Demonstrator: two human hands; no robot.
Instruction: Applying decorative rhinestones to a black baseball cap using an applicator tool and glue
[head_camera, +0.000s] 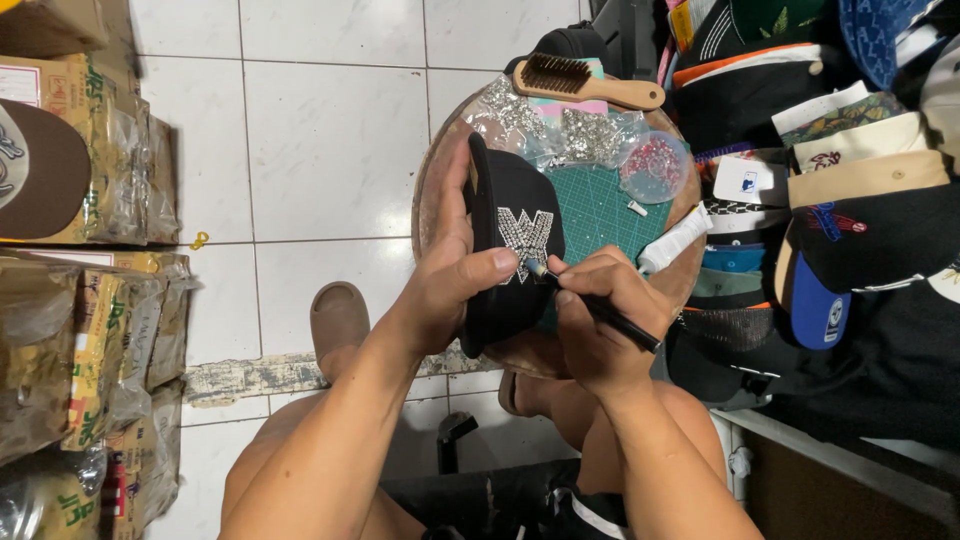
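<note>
A black cap (510, 200) with a sparkling rhinestone letter (525, 240) on its front rests over a small round wooden table (432, 190). My left hand (450, 270) grips the cap from the left, thumb pressed just beside the letter. In my right hand (600, 325) is a thin black pen-like tool (600, 308); its tip touches the lower right edge of the rhinestone letter.
A green cutting mat (600, 205), bags of rhinestones (560, 130), a round clear dish of pink stones (655, 165), a white tube (675, 238) and a wooden brush (585, 82) lie on the table. Stacked caps (850, 200) fill the right. Wrapped boxes (90, 300) line the left.
</note>
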